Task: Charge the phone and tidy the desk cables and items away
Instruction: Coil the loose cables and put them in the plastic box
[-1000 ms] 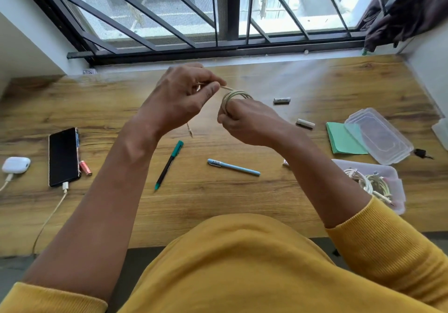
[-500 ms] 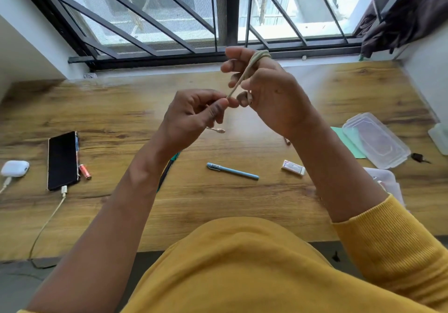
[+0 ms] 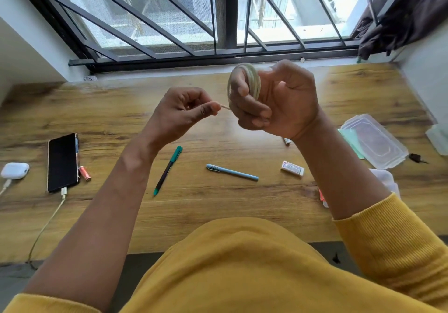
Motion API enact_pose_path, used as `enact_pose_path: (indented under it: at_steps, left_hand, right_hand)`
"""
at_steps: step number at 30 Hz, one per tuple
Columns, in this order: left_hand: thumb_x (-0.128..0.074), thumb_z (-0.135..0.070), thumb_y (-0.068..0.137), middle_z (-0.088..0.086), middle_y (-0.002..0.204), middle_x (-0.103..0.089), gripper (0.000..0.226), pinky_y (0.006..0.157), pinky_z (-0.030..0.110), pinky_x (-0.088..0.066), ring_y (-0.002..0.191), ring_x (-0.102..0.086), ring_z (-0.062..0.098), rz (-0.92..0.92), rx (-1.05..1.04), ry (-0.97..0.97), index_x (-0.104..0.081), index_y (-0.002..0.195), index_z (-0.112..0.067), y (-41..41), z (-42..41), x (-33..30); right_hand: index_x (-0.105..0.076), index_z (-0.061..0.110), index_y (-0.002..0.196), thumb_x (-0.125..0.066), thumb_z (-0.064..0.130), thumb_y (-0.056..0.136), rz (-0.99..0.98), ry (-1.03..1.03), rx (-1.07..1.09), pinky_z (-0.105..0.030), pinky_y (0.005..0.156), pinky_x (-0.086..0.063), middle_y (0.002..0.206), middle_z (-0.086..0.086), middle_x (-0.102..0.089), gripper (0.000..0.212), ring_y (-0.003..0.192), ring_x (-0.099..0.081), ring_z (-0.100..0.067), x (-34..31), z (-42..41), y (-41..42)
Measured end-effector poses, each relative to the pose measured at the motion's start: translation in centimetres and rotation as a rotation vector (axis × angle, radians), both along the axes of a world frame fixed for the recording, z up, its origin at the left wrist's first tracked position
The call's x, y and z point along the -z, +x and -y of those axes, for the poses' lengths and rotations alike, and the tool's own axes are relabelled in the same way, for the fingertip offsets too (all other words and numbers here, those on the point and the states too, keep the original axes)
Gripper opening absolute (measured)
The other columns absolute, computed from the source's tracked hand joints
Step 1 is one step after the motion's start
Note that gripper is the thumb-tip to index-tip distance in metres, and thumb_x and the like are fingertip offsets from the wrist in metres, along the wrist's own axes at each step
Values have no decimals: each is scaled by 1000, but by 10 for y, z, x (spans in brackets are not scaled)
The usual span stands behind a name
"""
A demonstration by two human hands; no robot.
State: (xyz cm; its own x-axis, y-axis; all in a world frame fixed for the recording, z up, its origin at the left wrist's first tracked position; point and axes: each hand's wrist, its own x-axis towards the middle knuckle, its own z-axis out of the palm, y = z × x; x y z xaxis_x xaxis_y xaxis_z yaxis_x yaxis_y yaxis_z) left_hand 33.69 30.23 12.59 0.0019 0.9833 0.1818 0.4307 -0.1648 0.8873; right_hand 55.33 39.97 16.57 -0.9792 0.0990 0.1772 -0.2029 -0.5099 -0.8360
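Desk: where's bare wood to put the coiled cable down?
Bare wood lies on the desk beyond the phone, and near the front edge below the blue pen. It is crowded on the right, around the eraser and clear lid.

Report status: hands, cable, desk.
Right hand grips coiled cable; left hand pinches its tail. Phone plugged in. Pens loose on desk.

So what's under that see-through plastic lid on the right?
A green paper sheet lies under the clear lid, sticking out at the lid's left edge. The lid is see-through but hazy, so whether anything else sits beneath it cannot be told.
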Motion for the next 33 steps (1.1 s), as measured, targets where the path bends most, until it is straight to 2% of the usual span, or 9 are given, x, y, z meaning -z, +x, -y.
enact_pose_path:
  at_steps: [5, 10, 16, 18, 21, 24, 27, 30, 33]
  left_hand:
    - [-82, -65, 78, 12, 83, -75, 50, 72, 54, -58, 79, -69, 37, -129, -51, -59, -80, 90, -16, -10, -3, -11]
    - [-83, -37, 87, -7, 88, -78, 15, 88, 49, -64, 91, -75, 11, -315, -71, -180, -83, 93, -23, -8, -4, -12]
    - [-74, -27, 99, -11, 84, -77, 13, 78, 39, -63, 78, -70, 1, -444, -163, -159, -82, 110, -26, 7, 2, -12]
    - [-75, -23, 99, -13, 83, -77, 14, 73, 31, -61, 72, -70, -3, -431, -220, -147, -81, 112, -25, 13, 5, -10]
    - [-77, -18, 98, -5, 80, -80, 14, 69, 28, -64, 70, -76, 7, -197, -304, -153, -81, 111, -18, 25, 10, -5]
    - [-79, -15, 96, 11, 80, -80, 13, 65, 35, -63, 68, -76, 21, 168, -345, -189, -81, 103, -5, 41, 13, 1]
    - [-80, -20, 93, 19, 86, -79, 21, 66, 37, -63, 71, -75, 28, 425, -328, -249, -80, 100, -1, 48, 16, 8]
    - [-81, -25, 84, 20, 92, -79, 27, 67, 33, -64, 78, -76, 28, 549, -274, -283, -81, 101, -5, 48, 19, 13]
    - [-83, -19, 84, 20, 90, -79, 24, 71, 39, -66, 80, -77, 31, 542, -279, -236, -80, 102, -4, 54, 22, 18]
  right_hand:
    - [-64, -3, 99, -50, 10, 99, 352, 514, 7, -32, 43, -27, 54, -5, -47, 19, 44, -40, -17, 16, 4, -4]
    - [-70, 0, 108, -66, 15, 103, 702, 928, -72, -31, 55, -42, 69, -5, -62, 16, 60, -51, -17, 28, 16, -15]
    - [-62, 8, 129, -68, 19, 101, 902, 1205, 180, -19, 68, -48, 92, 3, -66, 31, 85, -61, -14, 40, 21, -22]
    - [-59, 5, 128, -72, 23, 97, 947, 1314, 275, -30, 82, -52, 111, -1, -63, 38, 100, -59, -21, 43, 20, -20]
    - [-55, 12, 118, -71, 23, 93, 974, 1269, 376, -37, 87, -49, 140, -6, -56, 32, 109, -55, -22, 45, 19, -16]
    - [-49, 15, 139, -70, 19, 91, 827, 975, 476, -34, 97, -49, 158, -2, -43, 53, 120, -53, -15, 45, 19, -17]
    - [-35, 11, 156, -64, 20, 79, 615, 570, 518, -22, 78, -49, 127, -4, -54, 82, 97, -59, -10, 44, 23, -18]
    - [-52, 6, 135, -56, 17, 74, 496, 429, 559, -30, 68, -40, 102, -5, -60, 62, 80, -55, -12, 41, 22, -16]
    - [-56, 4, 135, -58, 19, 85, 457, 352, 573, -31, 64, -39, 105, -5, -66, 52, 83, -58, -13, 45, 17, -14]
